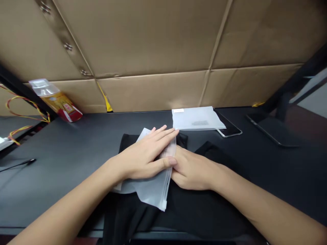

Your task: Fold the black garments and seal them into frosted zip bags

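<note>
A frosted zip bag (155,190) lies over a black garment (194,211) in the middle of the table, its slider end pointing at me. My left hand (150,153) rests flat across the bag, fingers stretched out and together, the thumb over the zip edge. From the right, my right hand (191,166) meets that zip edge. Its fingers disappear behind or inside the bag, so I cannot see what they hold. Dark folds of cloth show beyond and below both hands.
Behind the hands, folded frosted bags (196,119) partly cover a phone (230,127). A black stand base (273,131) is at right. A yellow-red package (62,103) leans at back left, near coloured wires (25,98) and a black cable (25,162). Brown padded panels (153,92) rise behind.
</note>
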The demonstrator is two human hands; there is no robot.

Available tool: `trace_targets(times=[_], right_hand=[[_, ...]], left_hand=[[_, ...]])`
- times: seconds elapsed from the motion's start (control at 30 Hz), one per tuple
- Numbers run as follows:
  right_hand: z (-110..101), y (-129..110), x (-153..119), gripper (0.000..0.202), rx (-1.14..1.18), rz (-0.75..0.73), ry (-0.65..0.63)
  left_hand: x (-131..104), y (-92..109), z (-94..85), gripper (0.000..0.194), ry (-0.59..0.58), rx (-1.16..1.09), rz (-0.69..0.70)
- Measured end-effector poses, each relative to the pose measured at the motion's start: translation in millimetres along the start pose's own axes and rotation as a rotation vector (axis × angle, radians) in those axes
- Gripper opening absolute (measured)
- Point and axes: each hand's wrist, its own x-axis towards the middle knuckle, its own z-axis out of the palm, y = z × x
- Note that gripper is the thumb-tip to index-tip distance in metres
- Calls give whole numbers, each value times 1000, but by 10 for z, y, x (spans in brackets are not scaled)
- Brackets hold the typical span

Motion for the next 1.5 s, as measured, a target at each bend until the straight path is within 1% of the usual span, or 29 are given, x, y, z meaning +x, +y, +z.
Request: trace_targets(times=[0.07, 0.13, 0.2, 0.27, 0.33, 0.37, 0.4, 0.43, 0.47, 0.5, 0.57, 0.63, 0.7, 0.8, 0.83, 0.9, 0.93, 1.0, 1.07, 1.1, 1.17, 1.2, 1.27, 1.3, 1.37, 1.43, 1.5], right_hand=[[-113, -22, -38, 34, -49, 46, -3], [-269, -62, -91, 23, -65, 92, -41], [-397, -87, -133, 22, -53, 107, -63], [-432, -68, -150, 21, -77, 111, -12], [-369, -6, -144, 13, -170, 148, 124], [-313, 35, -134, 20, -230, 164, 212], [-253, 77, -121, 33, -287, 171, 290], [-195, 119, -107, 45, -332, 164, 345], [-147, 156, -92, 55, -359, 141, 372], [-110, 188, -78, 60, -368, 116, 372], [-72, 230, -53, 61, -342, 92, 333], [-69, 240, -35, 59, -276, 115, 319], [-95, 229, -26, 61, -206, 147, 368], [-181, 219, -34, 61, -164, 161, 478], [-220, 227, -43, 57, -178, 169, 511], [-298, 264, -64, 42, -229, 213, 538], [-331, 291, -75, 34, -258, 249, 531], [-375, 347, -92, 28, -311, 339, 474], [-388, 390, -102, 34, -374, 430, 389], [-390, 402, -107, 38, -414, 467, 353], [-397, 405, -124, 43, -492, 502, 300], [-409, 399, -137, 42, -523, 486, 286], [-450, 377, -173, 38, -535, 396, 280], [-474, 367, -192, 38, -503, 334, 278], [-511, 358, -220, 47, -392, 232, 270], [-508, 368, -219, 58, -300, 184, 254], [-458, 396, -184, 56, -299, 177, 249]], left_hand=[[-9, 22, -1, 85, 22, 98, -23], [-25, 46, 6, 85, 25, 170, -88], [-42, 64, 15, 86, 18, 198, -143], [-56, 68, 20, 84, 32, 194, -162], [-64, 55, 17, 79, 55, 167, -156], [-65, 44, 13, 76, 60, 142, -137], [-63, 33, 9, 74, 56, 110, -101], [-58, 23, 6, 75, 42, 75, -48], [-50, 17, 2, 79, 21, 39, 18], [-39, 14, -1, 84, -3, 6, 90], [-14, 23, -8, 99, -33, -35, 206], [7, 50, -27, 105, -27, -38, 254], [17, 93, -62, 99, 12, -2, 277], [12, 170, -132, 76, 121, 101, 316], [7, 191, -150, 65, 158, 140, 309], [0, 212, -167, 46, 188, 211, 240], [-1, 208, -163, 42, 175, 244, 195], [3, 177, -135, 46, 99, 302, 136], [12, 127, -94, 52, 27, 342, 136], [17, 102, -74, 53, 9, 353, 148], [26, 61, -46, 49, 22, 355, 165], [30, 46, -37, 49, 42, 348, 167], [37, 24, -31, 50, 80, 320, 167], [39, 16, -31, 51, 95, 302, 167], [41, 3, -34, 52, 109, 260, 175], [37, -11, -35, 57, 92, 215, 196], [27, -26, -36, 68, 46, 168, 227]])
